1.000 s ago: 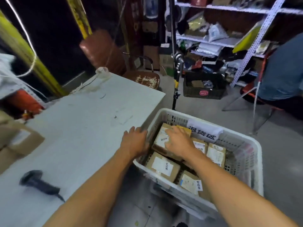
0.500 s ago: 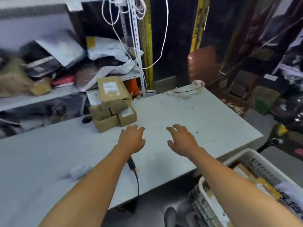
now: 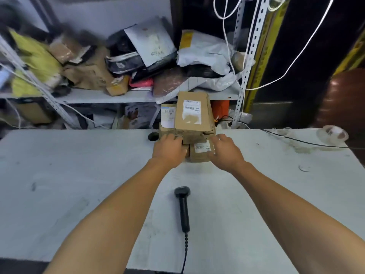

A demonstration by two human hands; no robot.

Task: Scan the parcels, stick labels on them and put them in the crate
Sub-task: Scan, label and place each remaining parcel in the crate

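Note:
A stack of brown cardboard parcels stands at the table's far edge. The big top parcel (image 3: 194,113) carries a white barcode label. Behind it on the left stands a labelled parcel (image 3: 167,115). A small labelled parcel (image 3: 200,151) sits at the front of the stack's base. My left hand (image 3: 169,150) lies on the lower left parcel, its fingers curled over that parcel's front top edge. My right hand (image 3: 225,152) touches the small parcel's right side with relaxed fingers, thumb by its label. A black handheld scanner (image 3: 182,206) lies on the table between my forearms. The crate is out of view.
The white table (image 3: 79,184) spreads wide on both sides. A tape roll (image 3: 332,133) and a black cable (image 3: 308,142) lie at its far right. Behind it, a metal shelf (image 3: 110,96) holds bags and boxes, and white cords (image 3: 233,46) hang down.
My view swung left from the crate to the table's parcel stack. Both hands left the crate, crossed the table and reached the base of the stack.

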